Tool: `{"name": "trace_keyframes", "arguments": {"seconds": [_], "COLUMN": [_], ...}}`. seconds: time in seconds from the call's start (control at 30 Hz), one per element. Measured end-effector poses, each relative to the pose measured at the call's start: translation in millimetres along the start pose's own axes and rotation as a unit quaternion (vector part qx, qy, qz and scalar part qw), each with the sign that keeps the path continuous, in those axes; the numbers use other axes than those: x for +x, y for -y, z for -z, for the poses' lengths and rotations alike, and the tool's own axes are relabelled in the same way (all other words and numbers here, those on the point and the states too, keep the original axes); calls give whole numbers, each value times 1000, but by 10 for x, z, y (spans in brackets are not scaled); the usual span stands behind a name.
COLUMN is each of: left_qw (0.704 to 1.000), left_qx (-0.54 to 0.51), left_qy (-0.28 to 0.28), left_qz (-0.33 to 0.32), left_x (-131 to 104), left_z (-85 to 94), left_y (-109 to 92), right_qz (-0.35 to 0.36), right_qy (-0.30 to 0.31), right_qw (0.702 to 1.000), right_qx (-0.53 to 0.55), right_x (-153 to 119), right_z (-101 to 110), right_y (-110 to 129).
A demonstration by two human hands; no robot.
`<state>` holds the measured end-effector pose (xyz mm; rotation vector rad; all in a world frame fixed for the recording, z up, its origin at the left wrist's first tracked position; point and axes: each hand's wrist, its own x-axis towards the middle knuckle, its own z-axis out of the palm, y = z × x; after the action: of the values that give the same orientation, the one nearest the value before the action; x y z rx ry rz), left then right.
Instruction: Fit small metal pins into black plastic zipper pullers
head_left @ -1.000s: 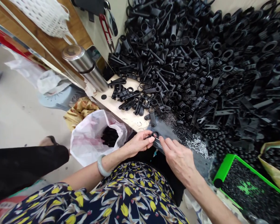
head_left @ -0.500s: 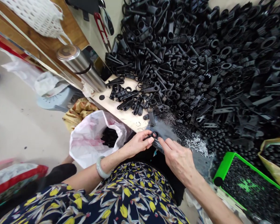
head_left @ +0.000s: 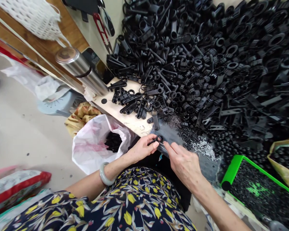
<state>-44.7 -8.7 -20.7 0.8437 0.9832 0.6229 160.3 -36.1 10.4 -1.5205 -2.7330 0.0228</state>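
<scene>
Pinched between the thumb and fingers of my left hand (head_left: 142,148) is a black plastic part with a ring end (head_left: 160,138), held over the table's front edge. My right hand (head_left: 183,159) is closed just to the right of it, index finger pointing at the ring. A thin, pale, metal-looking shaft (head_left: 161,143) runs from its fingertips toward the part; the rest of it is hidden in the fist. Behind my hands lie assembled-looking black ring-ended parts (head_left: 132,101), small dark pins (head_left: 172,121) and silver pins (head_left: 205,149).
A huge heap of black plastic parts (head_left: 195,61) covers the table's back and right. A steel flask (head_left: 83,72) stands at the left beside red-handled snips (head_left: 102,32). Below the edge sits a white sack (head_left: 86,144). A green tray (head_left: 233,170) holds small black pieces at right.
Both hands stay nearly in place, still together at the black part. The whole view has shifted slightly.
</scene>
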Motion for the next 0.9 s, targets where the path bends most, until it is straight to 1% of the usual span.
{"name": "trace_keyframes", "arguments": {"seconds": [0.3,0.4,0.6,0.73,0.9], "left_qw": [1000,1000,999,997,993], "left_qx": [18,24,28,51,101], "left_qy": [-8,-10,-40,-51,-55], "left_qz": [-2,-9,-19,-30,-39], "left_x": [1,9,19,4,3], "left_z": [-20,-22,-36,-54,-53], "left_y": [1,29,110,98,76], "right_qz": [29,43,69,59,7], "right_qy": [-21,-11,-2,4,16], "right_qw": [999,997,992,991,996], "right_qx": [-41,-63,-102,-118,-84], "right_x": [9,3,-12,-30,-55], "right_z": [25,41,79,51,53], "right_y": [15,32,116,191,230]}}
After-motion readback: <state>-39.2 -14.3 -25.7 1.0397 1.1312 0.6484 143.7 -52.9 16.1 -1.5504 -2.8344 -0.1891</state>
